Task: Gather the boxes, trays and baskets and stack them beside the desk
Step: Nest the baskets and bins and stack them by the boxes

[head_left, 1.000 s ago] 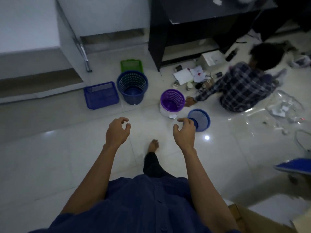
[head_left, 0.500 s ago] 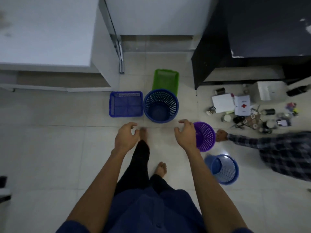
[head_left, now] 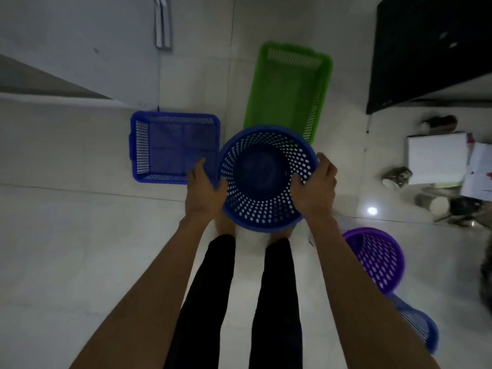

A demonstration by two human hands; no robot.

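Note:
A round dark-blue perforated basket [head_left: 266, 179] stands on the tiled floor straight ahead of my feet. My left hand [head_left: 205, 189] grips its left rim and my right hand [head_left: 315, 187] grips its right rim, thumb inside. A square blue tray [head_left: 173, 147] lies to its left, touching or nearly touching it. Behind the basket lies a long green tray [head_left: 288, 89]. At my right are a purple basket [head_left: 378, 258] and, lower, part of a lighter blue basket [head_left: 418, 323]. The black desk [head_left: 431, 49] rises at the upper right.
A white cabinet [head_left: 80, 49] with a metal rail fills the upper left. White boxes and papers [head_left: 436, 161], cans and small clutter lie on the floor at the right, under the desk's edge. Open tile stretches at the lower left.
I have stepped up to the dark-blue basket and bent over it. Both hands, which hung free in the air before, now grip its rim on either side.

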